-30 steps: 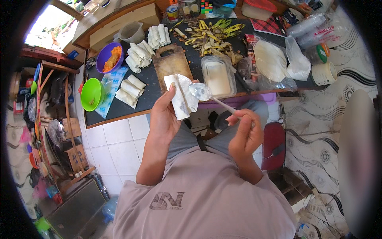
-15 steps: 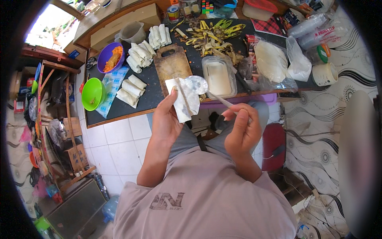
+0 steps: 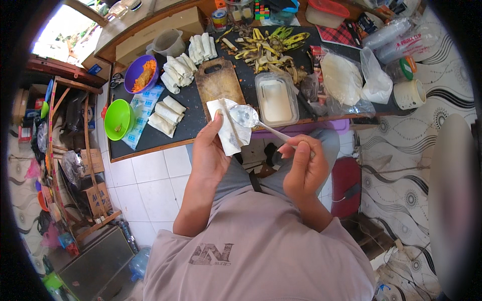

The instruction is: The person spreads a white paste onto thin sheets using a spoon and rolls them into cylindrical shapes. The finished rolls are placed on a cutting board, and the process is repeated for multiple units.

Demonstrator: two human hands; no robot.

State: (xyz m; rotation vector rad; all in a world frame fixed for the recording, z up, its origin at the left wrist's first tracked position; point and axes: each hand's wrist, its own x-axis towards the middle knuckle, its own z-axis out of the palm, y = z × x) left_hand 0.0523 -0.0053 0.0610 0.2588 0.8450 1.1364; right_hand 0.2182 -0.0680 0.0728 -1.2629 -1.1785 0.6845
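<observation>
In front of my body, my left hand (image 3: 207, 153) pinches a folded white pastry wrapper (image 3: 230, 136) by its left edge, with the thumb on top. A metal spoon (image 3: 245, 116) is gripped at its handle end by my right hand (image 3: 305, 168). Its shiny bowl overlaps the wrapper's upper right part, and I cannot tell if it presses on it. Just beyond stands a clear plastic tub (image 3: 277, 120) with white contents. A worn wooden cutting board (image 3: 216, 88) lies partly behind the wrapper. Rolled wrappers (image 3: 166, 116) are grouped on the dark table's left side.
A green bowl (image 3: 119, 120) and a purple bowl (image 3: 131, 75) of orange shreds stand at the left. Banana peels (image 3: 271, 50) are heaped at the back. A bag of flat round wrappers (image 3: 341, 75) lies right of the tub, near a knife (image 3: 306, 105).
The spoon's bowl has shifted slightly left and down, further over the wrapper. My left hand keeps its hold on the wrapper, almost in place.
</observation>
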